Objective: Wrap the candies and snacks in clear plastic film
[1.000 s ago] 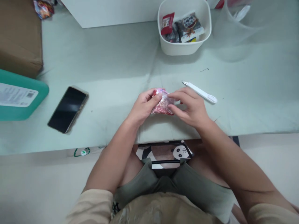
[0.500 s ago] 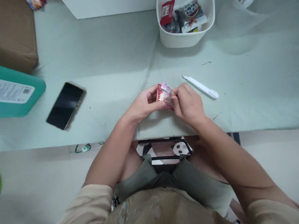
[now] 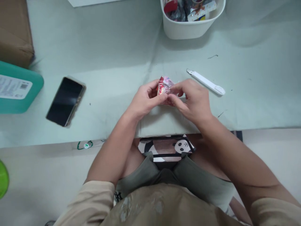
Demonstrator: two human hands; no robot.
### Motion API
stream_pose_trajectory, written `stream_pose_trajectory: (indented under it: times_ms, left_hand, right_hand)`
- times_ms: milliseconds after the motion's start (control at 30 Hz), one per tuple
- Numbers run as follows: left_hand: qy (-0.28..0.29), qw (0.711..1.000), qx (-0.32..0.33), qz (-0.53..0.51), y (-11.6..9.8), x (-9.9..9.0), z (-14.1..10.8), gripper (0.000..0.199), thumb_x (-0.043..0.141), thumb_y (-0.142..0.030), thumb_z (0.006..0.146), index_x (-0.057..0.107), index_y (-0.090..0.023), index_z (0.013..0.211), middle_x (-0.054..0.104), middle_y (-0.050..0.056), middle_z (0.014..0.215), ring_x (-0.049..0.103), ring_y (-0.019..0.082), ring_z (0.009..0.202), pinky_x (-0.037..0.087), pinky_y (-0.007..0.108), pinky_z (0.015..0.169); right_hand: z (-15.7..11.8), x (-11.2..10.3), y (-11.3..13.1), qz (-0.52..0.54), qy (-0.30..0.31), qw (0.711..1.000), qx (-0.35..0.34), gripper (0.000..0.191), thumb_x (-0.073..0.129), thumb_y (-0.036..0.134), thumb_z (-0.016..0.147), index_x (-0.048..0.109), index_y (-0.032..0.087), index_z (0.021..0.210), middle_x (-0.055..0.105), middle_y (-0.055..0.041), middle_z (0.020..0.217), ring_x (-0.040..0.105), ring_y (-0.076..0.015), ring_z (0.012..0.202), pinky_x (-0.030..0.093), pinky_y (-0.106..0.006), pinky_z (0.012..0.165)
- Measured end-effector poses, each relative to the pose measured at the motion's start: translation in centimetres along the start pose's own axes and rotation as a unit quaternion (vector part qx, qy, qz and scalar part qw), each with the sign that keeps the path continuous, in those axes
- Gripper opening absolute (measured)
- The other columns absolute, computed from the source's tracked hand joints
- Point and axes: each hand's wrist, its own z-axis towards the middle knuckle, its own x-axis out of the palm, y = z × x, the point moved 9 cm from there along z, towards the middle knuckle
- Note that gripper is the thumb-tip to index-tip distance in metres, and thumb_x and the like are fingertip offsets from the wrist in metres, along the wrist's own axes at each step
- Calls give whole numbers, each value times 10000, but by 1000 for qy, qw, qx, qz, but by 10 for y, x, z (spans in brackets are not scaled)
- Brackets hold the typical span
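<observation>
Above the near part of the table, a small shiny red-and-pink wrapper packet (image 3: pixel 161 88) is between my hands. My left hand (image 3: pixel 146 99) grips its left side, with the thumb across the front and the fingers behind. At the packet's right side, my right hand (image 3: pixel 194 99) has its thumb and forefinger on the wrapper, tips a little apart; its other fingers are curled. Whether the wrapper is torn cannot be made out. Just beyond my right hand lies a white utility knife (image 3: pixel 207 82), its metal tip pointing up and left.
A white bin (image 3: pixel 191 29) with several packets stands at the back. On the left are a phone (image 3: pixel 66 102), a teal container (image 3: pixel 35 84) and a cardboard box (image 3: pixel 16 34). A panda-print item (image 3: pixel 164 147) lies on my lap below the table edge.
My right hand's tight pinch has loosened, with thumb and forefinger now farther apart on the packet. My left hand keeps its hold. The view has shifted slightly, so the bin sits higher.
</observation>
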Motion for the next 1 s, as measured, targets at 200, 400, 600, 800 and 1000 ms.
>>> stream_pose_trajectory:
  times_ms: [200,400,600,800,1000]
  left_hand:
    - [-25,999,7,-23,-6,0,-6,724,932,-465,640,667,-294,1292,665,52,1343,632,325,1301,583,383,953]
    - [-18,998,-21,-53,-2,6,-6,724,876,-468,728,599,-350,1387,681,36,1223,694,277,1166,598,349,885]
    - [-42,989,-89,-106,15,10,-4,480,558,-538,965,584,-285,1372,699,48,1182,738,234,1004,625,365,809]
    - [-21,991,-76,-109,16,18,-5,404,567,-545,964,625,-288,1270,688,25,1210,689,257,1196,605,370,909]
    - [-52,985,-50,-157,12,16,-4,394,509,-459,1007,532,-285,1359,638,36,1262,663,262,1252,593,376,887]
  right_hand:
    - [2,4,-12,132,16,988,73,326,551,508,1008,588,215,869,611,-9,721,553,-138,625,459,-287,603]
    - [0,21,-11,249,91,959,104,422,489,616,1015,543,217,888,561,3,696,555,-121,621,469,-274,580]
    - [-2,-3,16,123,0,992,-7,240,607,470,977,605,235,1029,650,-35,854,611,-172,748,529,-340,680]
    - [-4,5,32,85,19,995,-46,163,568,323,999,647,224,897,668,-18,811,608,-151,738,509,-303,688]
    - [-4,-5,29,120,-28,992,-19,153,517,307,1027,580,241,905,671,-33,854,648,-177,810,540,-355,759]
